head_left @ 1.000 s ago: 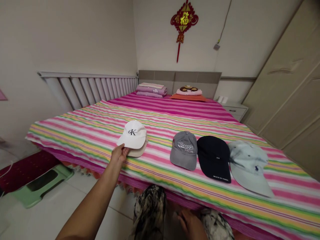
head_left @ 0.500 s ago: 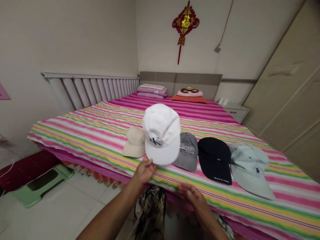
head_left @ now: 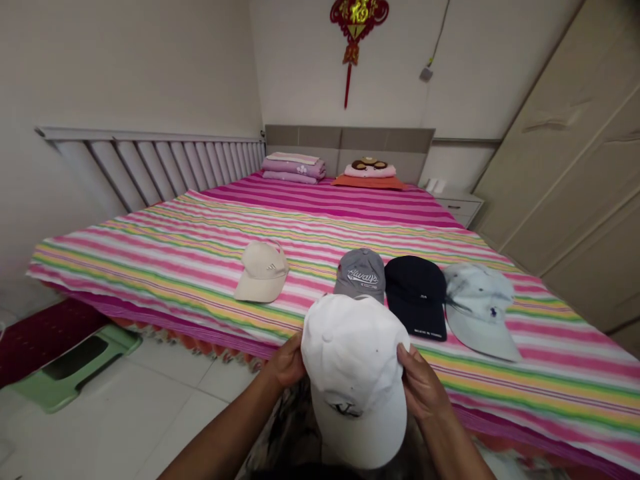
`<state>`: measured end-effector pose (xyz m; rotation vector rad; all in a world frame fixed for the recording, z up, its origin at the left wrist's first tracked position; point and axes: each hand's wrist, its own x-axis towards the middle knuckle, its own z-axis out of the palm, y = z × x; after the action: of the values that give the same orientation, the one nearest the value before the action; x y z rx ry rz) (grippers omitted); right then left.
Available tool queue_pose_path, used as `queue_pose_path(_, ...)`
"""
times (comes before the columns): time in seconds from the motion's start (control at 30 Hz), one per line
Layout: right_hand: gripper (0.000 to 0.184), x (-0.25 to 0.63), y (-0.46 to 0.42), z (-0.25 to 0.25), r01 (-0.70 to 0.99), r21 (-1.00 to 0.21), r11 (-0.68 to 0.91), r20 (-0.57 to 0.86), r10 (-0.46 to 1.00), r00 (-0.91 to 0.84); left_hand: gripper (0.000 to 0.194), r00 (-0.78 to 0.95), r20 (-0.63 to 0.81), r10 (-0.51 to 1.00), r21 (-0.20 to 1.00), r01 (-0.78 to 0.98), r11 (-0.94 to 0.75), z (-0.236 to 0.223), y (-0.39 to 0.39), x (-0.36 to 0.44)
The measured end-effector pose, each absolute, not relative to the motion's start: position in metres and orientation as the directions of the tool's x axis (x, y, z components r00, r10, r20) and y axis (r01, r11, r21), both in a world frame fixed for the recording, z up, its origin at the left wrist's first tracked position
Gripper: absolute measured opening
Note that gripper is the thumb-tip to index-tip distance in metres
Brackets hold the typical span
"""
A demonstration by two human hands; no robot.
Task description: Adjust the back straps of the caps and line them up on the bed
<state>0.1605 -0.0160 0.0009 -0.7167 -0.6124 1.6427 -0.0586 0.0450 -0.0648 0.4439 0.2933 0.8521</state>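
Observation:
A white baseball cap point(head_left: 357, 360) with dark lettering on its front is held between my two hands, its brim pointing down toward me. My left hand point(head_left: 290, 360) grips the cap's left side, some fingers hidden behind it. At the right side, my right hand point(head_left: 423, 383) is closed on the edge with the thumb on top. Just behind it lies a grey cap point(head_left: 361, 270) with white script, partly covered by the white one. To the right rest a black cap point(head_left: 416, 293) and a pale blue-grey cap point(head_left: 480, 310). A beige cap point(head_left: 263, 270) sits apart on the left.
The caps lie on a bed with a striped sheet point(head_left: 165, 257). Folded bedding point(head_left: 293, 168) and a pillow stack point(head_left: 370, 172) are by the headboard point(head_left: 300, 137). A radiator point(head_left: 165, 157) lines the left wall. A green stool point(head_left: 75, 367) stands on the floor.
The white cap has come down and closer to me. My right hand, apart from it before, now grips its right side; my left hand has shifted from the brim to the left side.

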Motion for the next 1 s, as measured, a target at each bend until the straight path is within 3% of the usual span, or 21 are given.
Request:
queue_pose_path(0.1, 0.035, 0.162, -0.018, 0.000, -0.648, -0.734, -0.201, -0.154, 0.979, -0.129, 0.045, 0.675, -0.101, 0.731, 0.464, -0.619, 0.634, -0.050, 0.052, -0.048)
queue_pose_path(0.3, 0.044, 0.165, -0.021, 0.003, -0.599, -0.764, -0.240, -0.199, 0.971, -0.135, 0.043, 0.649, -0.152, 0.745, 0.457, -0.622, 0.635, -0.030, 0.047, -0.037)
queue_pose_path(0.53, 0.047, 0.176, -0.027, -0.008, -0.495, -0.860, -0.127, -0.118, 0.992, -0.050, 0.043, 0.601, -0.086, 0.794, 0.507, -0.660, 0.555, -0.015, 0.053, -0.047)
queue_pose_path(0.67, 0.043, 0.183, -0.034, -0.011, -0.533, -0.836, -0.129, -0.134, 0.991, -0.030, 0.032, 0.577, -0.021, 0.816, 0.585, -0.655, 0.478, -0.009, 0.050, -0.044)
queue_pose_path(0.83, 0.061, 0.193, -0.045, -0.008, -0.509, -0.845, -0.166, -0.136, 0.986, -0.095, 0.024, 0.603, 0.011, 0.797, 0.677, -0.591, 0.438, 0.001, 0.044, -0.037)
queue_pose_path(1.0, 0.043, 0.201, -0.056, 0.000, -0.464, -0.857, -0.225, -0.155, 0.970, -0.185, 0.028, 0.624, -0.053, 0.780, 0.729, -0.509, 0.457, 0.008, 0.040, -0.033)
